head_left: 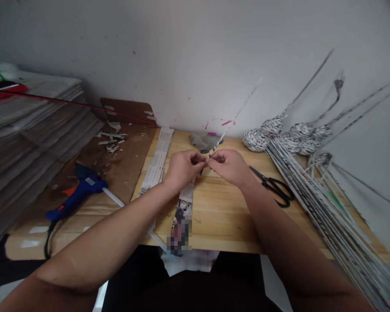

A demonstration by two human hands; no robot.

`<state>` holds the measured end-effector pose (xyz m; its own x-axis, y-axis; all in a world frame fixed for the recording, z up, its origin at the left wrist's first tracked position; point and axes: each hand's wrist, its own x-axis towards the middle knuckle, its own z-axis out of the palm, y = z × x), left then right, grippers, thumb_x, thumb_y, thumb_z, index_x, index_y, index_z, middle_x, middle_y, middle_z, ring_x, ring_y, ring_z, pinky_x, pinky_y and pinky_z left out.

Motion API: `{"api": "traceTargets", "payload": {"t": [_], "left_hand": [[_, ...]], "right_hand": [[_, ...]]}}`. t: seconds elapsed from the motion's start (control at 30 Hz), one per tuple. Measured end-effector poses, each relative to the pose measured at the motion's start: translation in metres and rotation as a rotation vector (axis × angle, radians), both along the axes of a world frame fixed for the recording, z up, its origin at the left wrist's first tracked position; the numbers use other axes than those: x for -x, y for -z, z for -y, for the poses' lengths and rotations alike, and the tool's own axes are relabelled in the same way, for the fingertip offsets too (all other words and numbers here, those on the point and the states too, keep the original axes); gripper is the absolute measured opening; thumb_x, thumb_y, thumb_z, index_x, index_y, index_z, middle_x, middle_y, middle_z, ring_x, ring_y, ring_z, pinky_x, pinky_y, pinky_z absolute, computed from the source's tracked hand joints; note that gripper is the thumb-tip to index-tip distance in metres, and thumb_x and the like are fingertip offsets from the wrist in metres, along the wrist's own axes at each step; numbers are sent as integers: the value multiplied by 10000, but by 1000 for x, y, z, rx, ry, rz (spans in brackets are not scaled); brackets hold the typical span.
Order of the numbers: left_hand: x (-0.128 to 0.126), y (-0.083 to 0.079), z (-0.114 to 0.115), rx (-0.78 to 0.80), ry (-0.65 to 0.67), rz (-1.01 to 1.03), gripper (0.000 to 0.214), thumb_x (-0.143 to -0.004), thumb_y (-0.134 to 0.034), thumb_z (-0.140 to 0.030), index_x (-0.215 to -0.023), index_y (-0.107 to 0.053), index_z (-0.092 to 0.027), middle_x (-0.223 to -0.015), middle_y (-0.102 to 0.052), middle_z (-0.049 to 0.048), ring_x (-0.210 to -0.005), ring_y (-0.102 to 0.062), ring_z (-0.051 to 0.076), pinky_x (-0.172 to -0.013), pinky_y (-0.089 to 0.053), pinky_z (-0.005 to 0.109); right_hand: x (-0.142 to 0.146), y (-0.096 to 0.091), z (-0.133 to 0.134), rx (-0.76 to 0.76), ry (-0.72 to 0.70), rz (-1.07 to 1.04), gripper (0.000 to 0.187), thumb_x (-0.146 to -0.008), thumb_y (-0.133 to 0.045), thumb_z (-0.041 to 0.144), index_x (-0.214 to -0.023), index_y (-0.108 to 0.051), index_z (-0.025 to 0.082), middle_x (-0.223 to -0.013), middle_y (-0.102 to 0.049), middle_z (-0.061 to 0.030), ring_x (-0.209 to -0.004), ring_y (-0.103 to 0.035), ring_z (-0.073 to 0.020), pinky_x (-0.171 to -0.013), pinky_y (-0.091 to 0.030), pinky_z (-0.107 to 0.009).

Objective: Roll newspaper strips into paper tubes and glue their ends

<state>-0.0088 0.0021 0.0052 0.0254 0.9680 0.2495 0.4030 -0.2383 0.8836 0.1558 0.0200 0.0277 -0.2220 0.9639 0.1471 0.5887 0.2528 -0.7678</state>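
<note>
My left hand (pixel 182 168) and my right hand (pixel 230 167) meet over the middle of the wooden table (pixel 221 216), fingers pinched together. Between them they grip the end of a newspaper strip (pixel 183 212), which hangs down toward the table's front edge. A thin rolled paper stick (pixel 237 115) rises from the pinch up and to the right, toward the wall. Both hands are closed on this paper.
A blue glue gun (pixel 79 193) lies left on brown cardboard (pixel 117 160). Black scissors (pixel 274 186) lie right of my hands. Rolled paper sticks (pixel 318 203) and woven paper balls (pixel 273 134) fill the right side. A newspaper stack (pixel 35 143) stands far left; another strip (pixel 157 160) lies nearby.
</note>
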Motion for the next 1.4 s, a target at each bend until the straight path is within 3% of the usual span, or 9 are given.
{"api": "traceTargets", "payload": {"t": [0.5, 0.8, 0.9, 1.07, 1.2, 1.4], "left_hand": [[-3, -5, 8, -89, 11, -236, 130, -773, -658, -160, -878, -722, -203, -845, -767, 56, -761, -689, 198, -656, -462, 281], [-6, -1, 9, -145, -35, -287, 83, -800, -668, -226, -853, -728, -204, -831, -766, 58, -743, -685, 202, -642, -450, 293], [-6, 3, 8, -99, -26, -201, 73, -788, -686, -247, -823, -729, -200, -812, -761, 51, -715, -673, 188, -619, -441, 280], [-5, 2, 2, 79, 28, 153, 184, -731, -739, -277, -868, -708, -158, -681, -705, 23, -559, -602, 141, -525, -419, 242], [-5, -4, 2, 124, 58, 265, 336, -697, -757, -239, -1004, -653, -149, -620, -672, -11, -493, -577, 125, -489, -400, 227], [-5, -7, 5, 139, 84, 277, 467, -671, -763, -217, -1100, -588, -150, -621, -670, -15, -535, -601, 139, -517, -417, 231]], "right_hand": [[10, -2, 6, -31, 136, 146, 82, -676, -602, 247, -618, -590, 191, -572, -606, 6, -559, -534, -146, -547, -360, -272], [10, -2, 6, -34, 144, 147, 129, -691, -597, 246, -580, -618, 185, -552, -612, -19, -551, -554, -158, -529, -378, -279], [7, 2, 2, 31, 121, 79, 183, -745, -580, 248, -582, -625, 178, -567, -633, -44, -544, -570, -159, -514, -407, -278], [-2, 2, -7, 262, -33, -188, 327, -853, -580, 405, -675, -676, 148, -652, -676, -68, -519, -575, -135, -488, -450, -261], [-6, -1, -8, 238, -155, -222, 314, -799, -681, 451, -743, -695, 143, -656, -661, -34, -546, -542, -107, -505, -417, -232], [-3, 5, -6, 166, -143, -252, 264, -785, -686, 410, -754, -665, 149, -662, -654, -25, -576, -529, -114, -545, -390, -253]]}}
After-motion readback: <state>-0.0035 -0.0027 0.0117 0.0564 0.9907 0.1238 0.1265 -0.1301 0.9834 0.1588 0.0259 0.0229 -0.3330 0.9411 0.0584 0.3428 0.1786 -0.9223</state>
